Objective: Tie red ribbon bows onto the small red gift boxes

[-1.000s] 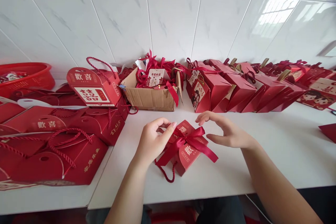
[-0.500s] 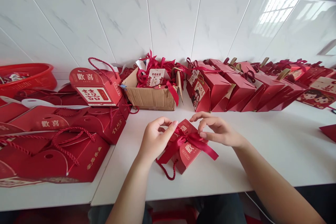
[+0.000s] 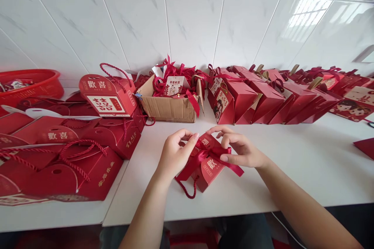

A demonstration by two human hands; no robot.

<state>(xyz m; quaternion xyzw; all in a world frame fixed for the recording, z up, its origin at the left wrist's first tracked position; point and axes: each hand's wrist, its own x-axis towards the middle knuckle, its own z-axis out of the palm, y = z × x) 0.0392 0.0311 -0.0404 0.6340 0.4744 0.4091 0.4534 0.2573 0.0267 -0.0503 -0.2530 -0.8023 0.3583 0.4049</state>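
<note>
A small red gift box [image 3: 209,170] with gold characters and a red rope handle lies on the white table [image 3: 263,190] in front of me. A dark red satin ribbon bow [image 3: 212,155] is tied across its top. My left hand [image 3: 174,155] grips the left end of the box, thumb and forefinger pinched at the ribbon. On the right side of the bow rests my right hand [image 3: 238,147], its fingers curled around the ribbon loop.
A cardboard box [image 3: 168,107] full of ribbons and tags stands behind. To its right, a row of red gift boxes [image 3: 263,99] lines the tiled wall. Larger red boxes with rope handles [image 3: 67,155] are piled at left, near a red basket [image 3: 32,85].
My right hand has come in from the right, its fingers spread at first, and closed on the bow. The left hand has stayed on the box.
</note>
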